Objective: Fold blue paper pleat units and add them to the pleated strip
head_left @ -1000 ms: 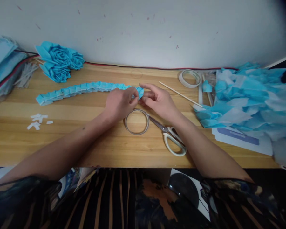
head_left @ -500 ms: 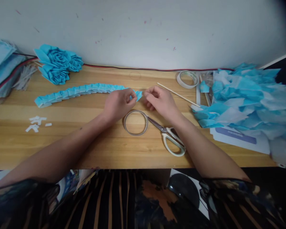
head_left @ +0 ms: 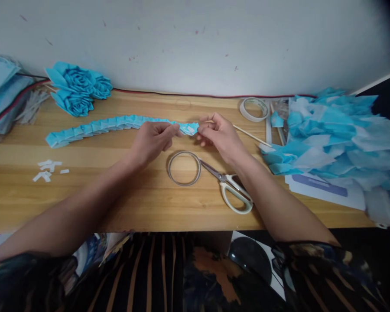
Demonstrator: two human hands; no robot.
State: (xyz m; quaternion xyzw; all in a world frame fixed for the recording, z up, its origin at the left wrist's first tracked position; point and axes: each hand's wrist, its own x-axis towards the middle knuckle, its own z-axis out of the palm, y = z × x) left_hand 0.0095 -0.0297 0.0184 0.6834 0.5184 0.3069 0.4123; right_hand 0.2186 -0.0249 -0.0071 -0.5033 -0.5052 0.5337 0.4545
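A long pleated strip of blue paper (head_left: pixel 97 125) curves across the wooden table, its left part lying flat. Its right end passes between my two hands. My left hand (head_left: pixel 154 138) pinches the strip a little before that end. With thumb and fingertips my right hand (head_left: pixel 216 134) grips the very tip, where a small white piece shows on the blue. Just below my hands lie a roll of narrow tape (head_left: pixel 169 172) and scissors (head_left: pixel 229 181) with white handles, the blade tips touching the roll.
Blue paper roses (head_left: pixel 79 84) lie at the back left. Small white pieces (head_left: pixel 45 164) are scattered at the left. A wooden stick (head_left: pixel 251 135), a white tape roll (head_left: pixel 247 116) and a heap of blue and white sheets (head_left: pixel 338 138) occupy the right.
My left hand has turned and shifted slightly left along the strip, baring more of its end. My right hand has closed on the tip, which it was beside before.
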